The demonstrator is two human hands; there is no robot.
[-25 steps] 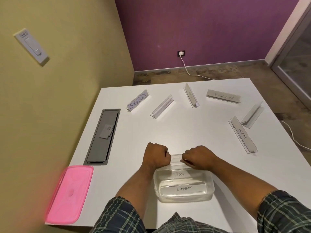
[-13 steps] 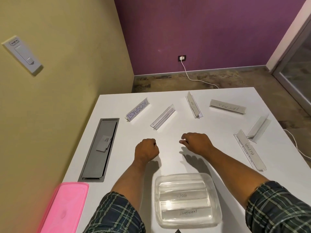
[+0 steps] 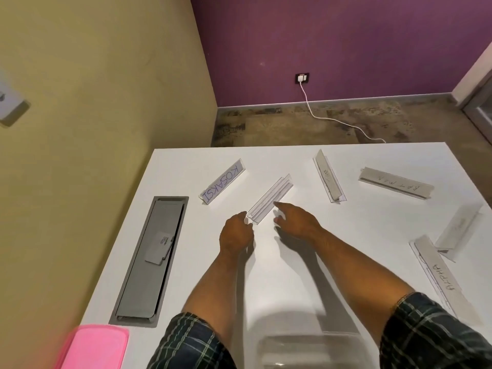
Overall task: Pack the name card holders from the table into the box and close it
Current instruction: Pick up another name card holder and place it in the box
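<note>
A clear, blank name card holder (image 3: pixel 270 201) lies slanted on the white table (image 3: pixel 359 227). My left hand (image 3: pixel 235 233) has its fingertips at the holder's near end, on either side of it. My right hand (image 3: pixel 295 222) reaches in with straight fingers, the index tip touching the holder's right side. The clear box (image 3: pixel 308 350) sits at the bottom edge, blurred and partly cut off by the frame. Its pink lid (image 3: pixel 93 347) lies at the bottom left.
Other holders lie scattered: "KOSAKSI" (image 3: pixel 223 182) at the left, one standing at the back (image 3: pixel 328 177), "BATMAN" (image 3: pixel 395 183), a blurred one (image 3: pixel 458 230) and "ALPHA" (image 3: pixel 436 275) at the right. A grey cable hatch (image 3: pixel 151 259) is set into the table's left side.
Both hands left the box and moved forward across the table to the blank holder. The view tilted up, so the box dropped to the bottom edge.
</note>
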